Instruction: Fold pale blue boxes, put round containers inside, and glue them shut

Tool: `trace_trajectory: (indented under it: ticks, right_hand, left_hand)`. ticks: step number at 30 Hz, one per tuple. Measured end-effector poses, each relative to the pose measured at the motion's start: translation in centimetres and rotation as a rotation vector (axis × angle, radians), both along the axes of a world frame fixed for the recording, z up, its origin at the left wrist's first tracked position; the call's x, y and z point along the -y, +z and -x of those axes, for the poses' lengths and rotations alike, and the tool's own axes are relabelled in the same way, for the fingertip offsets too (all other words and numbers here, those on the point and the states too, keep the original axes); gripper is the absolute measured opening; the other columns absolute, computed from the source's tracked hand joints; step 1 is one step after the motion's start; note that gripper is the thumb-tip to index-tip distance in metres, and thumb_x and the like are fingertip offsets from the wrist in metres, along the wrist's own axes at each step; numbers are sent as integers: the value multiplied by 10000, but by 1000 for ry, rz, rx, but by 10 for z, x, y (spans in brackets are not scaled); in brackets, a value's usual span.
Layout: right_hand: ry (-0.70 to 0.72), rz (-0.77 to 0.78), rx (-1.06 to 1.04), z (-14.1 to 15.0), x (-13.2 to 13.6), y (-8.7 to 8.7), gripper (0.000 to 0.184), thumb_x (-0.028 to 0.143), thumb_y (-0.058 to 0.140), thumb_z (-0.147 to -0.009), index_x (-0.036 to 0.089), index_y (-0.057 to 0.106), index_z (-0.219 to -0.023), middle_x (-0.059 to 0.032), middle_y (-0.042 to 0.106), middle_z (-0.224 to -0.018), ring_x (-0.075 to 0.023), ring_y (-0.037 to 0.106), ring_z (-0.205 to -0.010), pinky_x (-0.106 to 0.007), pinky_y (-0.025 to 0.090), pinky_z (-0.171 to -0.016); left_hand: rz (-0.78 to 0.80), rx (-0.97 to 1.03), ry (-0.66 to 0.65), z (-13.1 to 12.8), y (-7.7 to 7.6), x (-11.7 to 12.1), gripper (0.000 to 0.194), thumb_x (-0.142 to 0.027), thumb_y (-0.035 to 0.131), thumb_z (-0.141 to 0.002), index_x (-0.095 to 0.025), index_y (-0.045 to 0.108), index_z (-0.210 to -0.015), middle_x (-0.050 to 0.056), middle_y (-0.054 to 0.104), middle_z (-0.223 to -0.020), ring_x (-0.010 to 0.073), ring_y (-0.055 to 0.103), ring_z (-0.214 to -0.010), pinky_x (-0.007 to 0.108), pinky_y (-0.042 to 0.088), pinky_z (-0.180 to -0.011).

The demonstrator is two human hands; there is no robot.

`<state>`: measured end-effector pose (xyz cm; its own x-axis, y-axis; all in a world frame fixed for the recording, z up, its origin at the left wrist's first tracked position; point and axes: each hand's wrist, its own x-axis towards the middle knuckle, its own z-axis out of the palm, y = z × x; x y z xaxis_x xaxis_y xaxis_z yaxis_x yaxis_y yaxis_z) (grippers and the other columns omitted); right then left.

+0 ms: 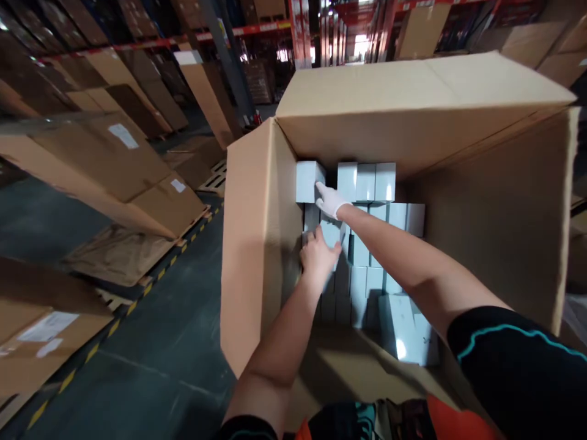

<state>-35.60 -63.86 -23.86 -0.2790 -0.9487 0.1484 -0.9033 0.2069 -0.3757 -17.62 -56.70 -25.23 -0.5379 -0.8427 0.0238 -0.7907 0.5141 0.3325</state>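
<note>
Inside a large open cardboard carton point(403, 137), rows of small white boxes point(367, 182) are stacked. My left hand point(317, 255) is bare and reaches in at the carton's left side. Its fingers and thumb are curved around a small white box point(331, 231), which looks tilted against the rows. Just beyond it, my right hand point(331, 200) wears a white glove. Its fingers are stretched out, with the fingertips at the side of another white box point(306, 182) in the far left corner. The right palm is turned away, so its underside is hidden.
More white boxes point(403, 330) stand at the near right of the carton. On the left, tall cartons point(105, 165) rest on pallets along a yellow-black floor line point(151, 284). Racks with red beams point(300, 30) rise behind. The carton's flaps point(245, 244) stick outward.
</note>
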Motion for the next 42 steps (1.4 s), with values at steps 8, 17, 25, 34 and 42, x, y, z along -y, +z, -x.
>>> trace_trajectory:
  ticks: [8, 17, 25, 34, 42]
  right_hand:
    - [40, -105, -208, 71, -35, 20, 539, 199, 424, -1047, 38, 543, -1548, -222, 601, -1583, -399, 376, -1600, -747, 79, -1289]
    - [134, -106, -308, 73, -56, -3, 603, 153, 521, -947, 122, 578, -1547, -145, 436, -1746, -443, 255, -1642, -774, 205, -1273]
    - [118, -109, -307, 61, -67, -11, 645, 183, 573, -957, 97, 524, -1594, -159, 308, -1806, -449, 201, -1669, -711, 326, -1264]
    - [222, -346, -281, 35, -164, 6, 700, 268, 734, -853, 170, 621, -1536, -163, 357, -1785, -475, 417, -1586, -705, 381, -1250]
    - [-376, 30, -430, 2, -402, 18, 586, 418, 552, -938, 258, 622, -1498, -248, 487, -1667, -472, 423, -1558, -707, 343, -1163]
  left_hand:
    - [156, -43, 105, 21, 49, 34, 567, -497, 725, -932, -176, 616, -1387, 161, 641, -1300, 382, 726, -1085, 441, 591, -882]
    - [278, -107, 202, 35, 74, 46, 567, -482, 694, -935, -194, 567, -1406, 148, 645, -1332, 368, 718, -1151, 428, 598, -942]
    - [381, -108, 95, 93, 44, 69, 550, -494, 650, -994, -145, 561, -1410, 178, 611, -1359, 342, 719, -1143, 397, 605, -956]
    - [294, -330, 88, 108, -31, 74, 1042, -509, 813, -923, -60, 260, -1684, 264, 455, -1615, 355, 507, -1519, 423, 478, -1243]
    - [208, -376, 63, 116, -8, 82, 825, -319, 780, -967, -69, 340, -1618, 246, 473, -1597, 347, 549, -1487, 434, 498, -1231]
